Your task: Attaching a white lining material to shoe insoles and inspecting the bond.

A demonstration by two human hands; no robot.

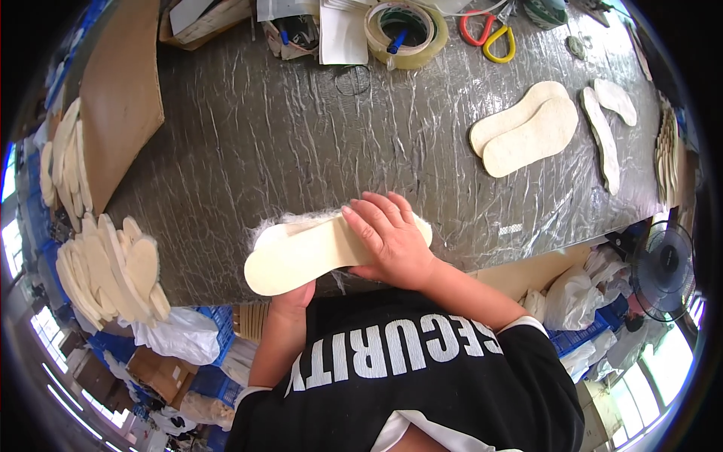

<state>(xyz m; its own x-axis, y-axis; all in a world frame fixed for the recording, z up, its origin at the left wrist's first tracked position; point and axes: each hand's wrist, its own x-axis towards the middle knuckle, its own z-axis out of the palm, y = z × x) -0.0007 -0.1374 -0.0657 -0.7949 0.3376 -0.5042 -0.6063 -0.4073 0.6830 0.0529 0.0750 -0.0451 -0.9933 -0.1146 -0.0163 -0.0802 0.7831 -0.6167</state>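
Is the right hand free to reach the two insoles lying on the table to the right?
Probably yes: the right hand only presses on the near insole, and bare table lies before the two insoles.

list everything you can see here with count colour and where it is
insole in hand: one, cream, near table edge, over white fleece
loose insoles: two overlapping, cream, right of table
insole stack: many, cream, left edge
tape roll: one, clear-yellowish, far edge
scissors: one pair, red and yellow handles, far edge
board: one, brown, far left
table: one, grey wrinkled cover
fan: one, black, lower right
left hand: under the insole, mostly hidden
right hand: flat on the insole
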